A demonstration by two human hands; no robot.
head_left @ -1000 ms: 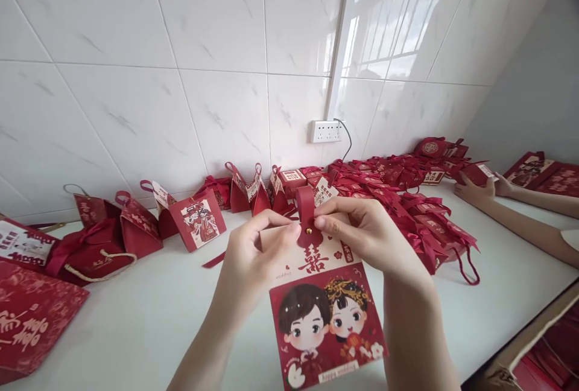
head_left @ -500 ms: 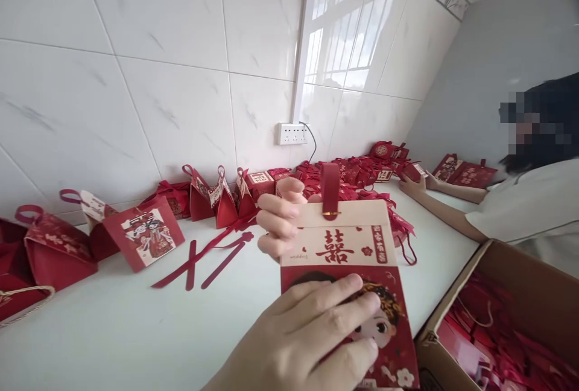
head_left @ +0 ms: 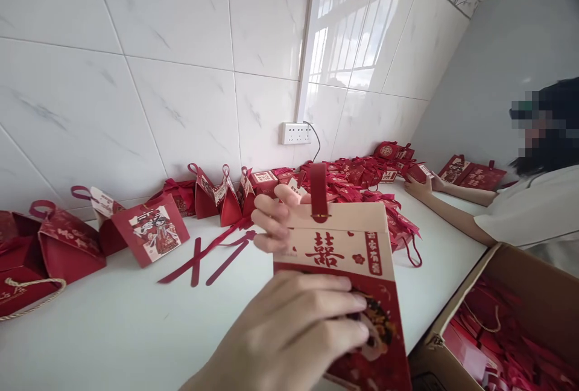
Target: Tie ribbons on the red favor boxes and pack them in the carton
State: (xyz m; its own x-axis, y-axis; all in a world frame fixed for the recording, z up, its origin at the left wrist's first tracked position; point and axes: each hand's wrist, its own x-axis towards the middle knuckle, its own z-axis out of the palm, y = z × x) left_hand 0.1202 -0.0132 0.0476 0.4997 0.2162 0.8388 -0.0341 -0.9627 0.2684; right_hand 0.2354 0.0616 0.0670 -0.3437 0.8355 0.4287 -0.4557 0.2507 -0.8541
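A red and cream gift box (head_left: 327,250), printed with a large red character and a cartoon figure, stands in front of me with a red strap handle (head_left: 319,192) at its top. My left hand (head_left: 298,330) lies across its front, fingers stretched over the print, thumb hidden. From behind, my right hand (head_left: 270,219) wraps its bent fingers around the upper left side; the box hides the rest of that hand. Loose red strips (head_left: 196,261) lie on the table to the left.
Finished-looking red boxes (head_left: 72,243) line the wall at left. A heap of red boxes (head_left: 357,171) lies at the back. An open cardboard carton (head_left: 452,294) with red items stands at right. Beyond it, a co-worker's hands (head_left: 423,186) hold a small red box.
The gift box and both hands have shifted a little to the left. My left fingers have slid slightly left on its front. The view has turned slightly.
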